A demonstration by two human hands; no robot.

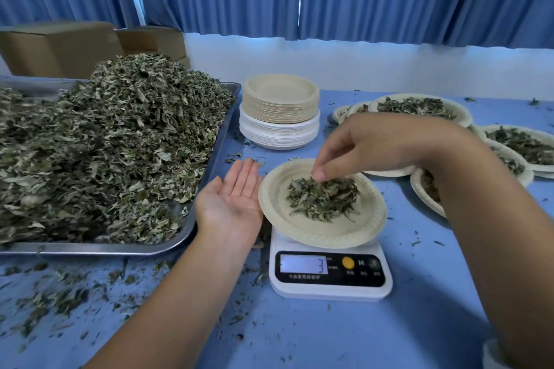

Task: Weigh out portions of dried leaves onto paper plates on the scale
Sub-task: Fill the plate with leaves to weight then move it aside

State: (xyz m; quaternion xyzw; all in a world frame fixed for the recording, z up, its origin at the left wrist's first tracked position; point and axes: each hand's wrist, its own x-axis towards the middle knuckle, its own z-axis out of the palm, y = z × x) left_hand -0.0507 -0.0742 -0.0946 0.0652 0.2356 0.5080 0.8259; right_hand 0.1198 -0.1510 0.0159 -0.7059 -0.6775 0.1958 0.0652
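Note:
A white digital scale [329, 274] stands at the centre of the blue table, its display reading 3. On it sits a paper plate [281, 213] with a small heap of dried leaves [323, 199]. My right hand [368, 145] hovers over the plate, and its fingertips pinch a few leaves at the top of the heap. My left hand [232, 198] lies palm up and flat beside the plate's left rim, with nothing in it. A big pile of dried leaves [105, 144] fills a metal tray [207, 165] on the left.
A stack of unused paper plates [280, 111] stands behind the scale. Several filled plates [419, 108] lie at the right. Cardboard boxes [60, 45] sit behind the tray. Leaf crumbs litter the blue table [299, 338]. Blue curtains hang at the back.

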